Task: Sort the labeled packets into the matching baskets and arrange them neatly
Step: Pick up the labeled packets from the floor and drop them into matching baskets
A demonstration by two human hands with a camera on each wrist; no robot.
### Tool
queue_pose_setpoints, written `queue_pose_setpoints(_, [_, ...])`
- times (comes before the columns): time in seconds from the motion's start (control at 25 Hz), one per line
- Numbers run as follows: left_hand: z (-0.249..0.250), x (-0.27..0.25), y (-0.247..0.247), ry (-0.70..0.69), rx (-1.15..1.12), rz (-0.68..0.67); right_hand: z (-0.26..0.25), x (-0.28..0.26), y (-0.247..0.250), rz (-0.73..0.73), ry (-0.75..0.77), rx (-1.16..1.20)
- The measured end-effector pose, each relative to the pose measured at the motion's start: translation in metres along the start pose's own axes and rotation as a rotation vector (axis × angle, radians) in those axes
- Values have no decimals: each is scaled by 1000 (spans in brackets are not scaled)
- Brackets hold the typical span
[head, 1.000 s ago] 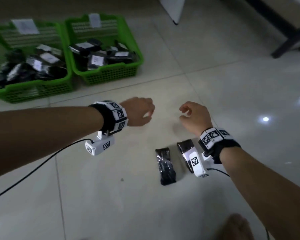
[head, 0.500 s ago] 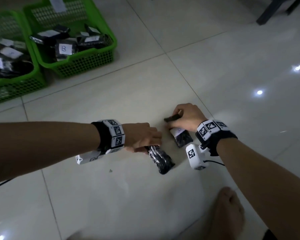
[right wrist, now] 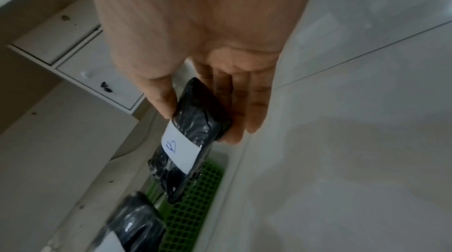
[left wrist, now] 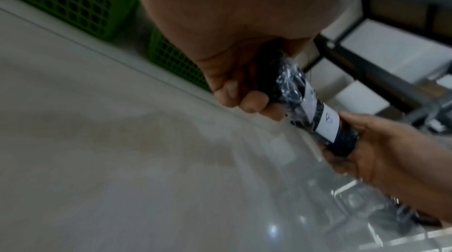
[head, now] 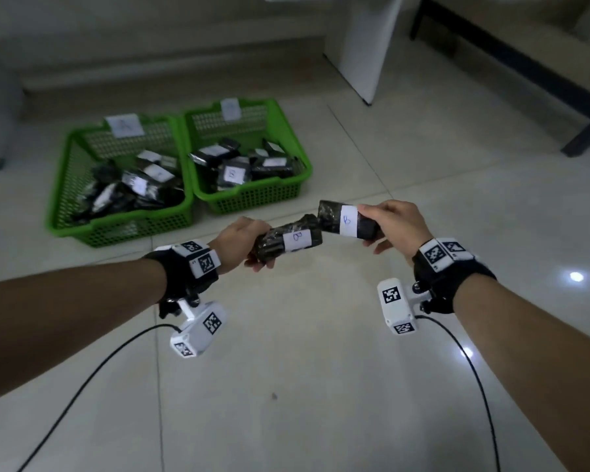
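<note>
My left hand (head: 244, 245) grips a black wrapped packet (head: 288, 240) with a white label marked B; the same packet (left wrist: 285, 80) shows in the left wrist view. My right hand (head: 394, 223) pinches a second black packet (head: 348, 220), also labelled B, between thumb and fingers; its label (right wrist: 179, 148) reads clearly in the right wrist view. Both packets are held up over the floor, end to end, almost touching. Two green baskets stand beyond them: the left basket (head: 116, 226) tagged A, the right basket (head: 256, 199) with a tag I cannot read. Each holds several black packets.
The pale tiled floor (head: 304, 386) spreads below my arms, crossed by two black wrist cables (head: 92, 373). A white cabinet (head: 365, 46) stands at the back, a dark-framed bench (head: 525, 73) at the far right. A wall runs behind the baskets.
Both hands have picked the two packets up from the floor and raised them, labels up. My view has tilted up, so the baskets now sit nearer the middle.
</note>
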State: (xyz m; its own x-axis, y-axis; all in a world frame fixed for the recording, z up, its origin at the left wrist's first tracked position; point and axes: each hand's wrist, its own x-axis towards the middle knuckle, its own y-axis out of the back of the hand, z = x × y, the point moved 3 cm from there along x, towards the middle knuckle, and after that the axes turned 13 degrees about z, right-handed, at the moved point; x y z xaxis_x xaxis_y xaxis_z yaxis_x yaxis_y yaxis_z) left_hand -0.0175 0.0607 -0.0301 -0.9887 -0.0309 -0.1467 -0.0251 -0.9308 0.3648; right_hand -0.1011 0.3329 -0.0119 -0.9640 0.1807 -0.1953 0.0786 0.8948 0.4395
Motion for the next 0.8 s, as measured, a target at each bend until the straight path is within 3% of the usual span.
queue_pose_setpoints(0.24, [53,-3,107,10,-66,281,-110,-15,-69,-244,109,91])
queue_pose_setpoints(0.4, [64,-5,172,-84,-33,400,-183,-10,-96,-277,286,-208])
queue_pose_setpoints(0.56, [60,1,213,-111,181,528,-257,-10,-108,-287,327,-399])
queue_pose_setpoints(0.64, [62,10,226,-78,307,577,-276,-8,-117,-312,442,-565])
queue_pose_setpoints(0.8, [77,39,239,-8,367,659,-271,21,-153,-316,505,-595])
